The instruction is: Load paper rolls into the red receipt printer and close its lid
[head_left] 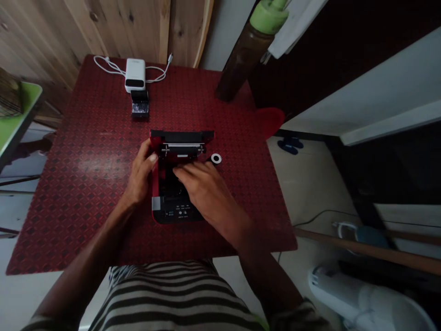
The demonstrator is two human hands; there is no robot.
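Observation:
A small red and black printer stands on the table with its lid raised. Its buttons and ports face me along the near edge. My left hand grips the printer's left side, thumb on the rim and fingers behind the wall. My right hand reaches over the right side, its fingers together and bent down into the open compartment. Whatever those fingertips hold is hidden in the dark inside. Just right of the printer lies a black roll with a white ring-shaped end.
A white power bank with a white cable lies at the back of the red patterned table. In front of it is a small black item with a shiny wrapped face. A tall brown bottle with a green cap stands at the back right.

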